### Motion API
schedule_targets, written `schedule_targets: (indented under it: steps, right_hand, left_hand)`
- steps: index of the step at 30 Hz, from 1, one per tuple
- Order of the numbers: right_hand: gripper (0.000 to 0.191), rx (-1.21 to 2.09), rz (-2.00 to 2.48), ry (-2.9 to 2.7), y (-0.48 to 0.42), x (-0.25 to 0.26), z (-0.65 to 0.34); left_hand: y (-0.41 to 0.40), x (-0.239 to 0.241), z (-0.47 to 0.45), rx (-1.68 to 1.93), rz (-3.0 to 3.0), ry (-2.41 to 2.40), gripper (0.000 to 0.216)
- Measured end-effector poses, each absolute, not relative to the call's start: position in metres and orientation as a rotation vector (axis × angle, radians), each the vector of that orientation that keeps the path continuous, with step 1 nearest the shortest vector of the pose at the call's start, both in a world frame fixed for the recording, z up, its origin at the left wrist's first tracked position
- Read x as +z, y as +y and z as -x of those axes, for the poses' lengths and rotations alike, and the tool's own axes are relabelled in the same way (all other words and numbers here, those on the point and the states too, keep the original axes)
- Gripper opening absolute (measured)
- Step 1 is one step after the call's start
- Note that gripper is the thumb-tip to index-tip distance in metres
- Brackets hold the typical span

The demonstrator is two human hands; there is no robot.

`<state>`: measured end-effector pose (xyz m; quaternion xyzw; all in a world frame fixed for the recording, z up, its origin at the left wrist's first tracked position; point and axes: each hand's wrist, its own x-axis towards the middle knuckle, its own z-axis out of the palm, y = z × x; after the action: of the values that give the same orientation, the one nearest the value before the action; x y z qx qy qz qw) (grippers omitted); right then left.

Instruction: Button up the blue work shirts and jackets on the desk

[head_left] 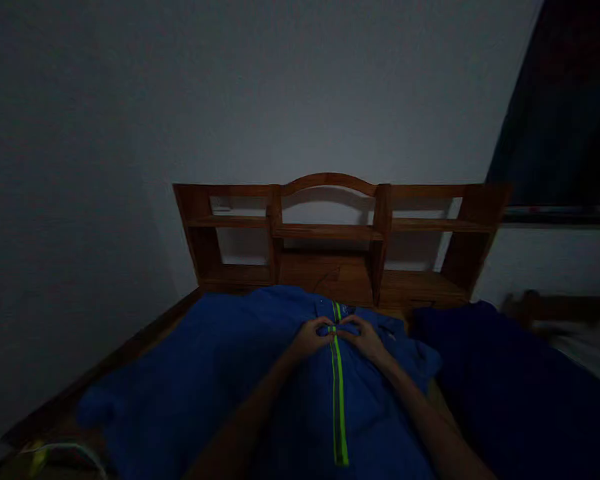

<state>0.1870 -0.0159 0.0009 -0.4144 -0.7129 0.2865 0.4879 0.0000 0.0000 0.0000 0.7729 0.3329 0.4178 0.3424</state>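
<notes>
A blue garment (220, 373) with a bright green zipper strip (339, 393) lies spread out flat in front of me, in dim light. My left hand (311, 338) and my right hand (364, 338) meet at the upper part of the zipper, near the collar. Both hands have their fingers pinched together on the garment at the zipper, one on each side of the green strip. My forearms reach in from the bottom of the view.
A wooden headboard with shelves (330, 233) stands against the white wall behind the garment. A dark blue cloth (505, 387) lies to the right. A wooden edge (105, 367) runs along the left. Something pale with a yellow-green part (45, 457) sits at the bottom left.
</notes>
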Motion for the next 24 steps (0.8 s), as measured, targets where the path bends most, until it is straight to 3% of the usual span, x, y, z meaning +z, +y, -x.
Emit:
schedule_targets:
  steps: [9,16,24]
  right_hand:
    - [0.029,0.753,1.083,-1.76,-0.019,0.004,-0.182]
    - [0.023,0.422,1.409,-1.842,-0.022,0.011,-0.189]
    - [0.024,0.134,1.729,-1.816,-0.028,0.023,-0.199]
  left_hand:
    - [-0.003,0.003,0.002,1.165,-2.148,1.024,0.019]
    - [-0.006,0.018,0.021,0.996,-2.486,1.425,0.023]
    - [0.005,0.022,0.05,0.753,-2.39,1.641,0.034]
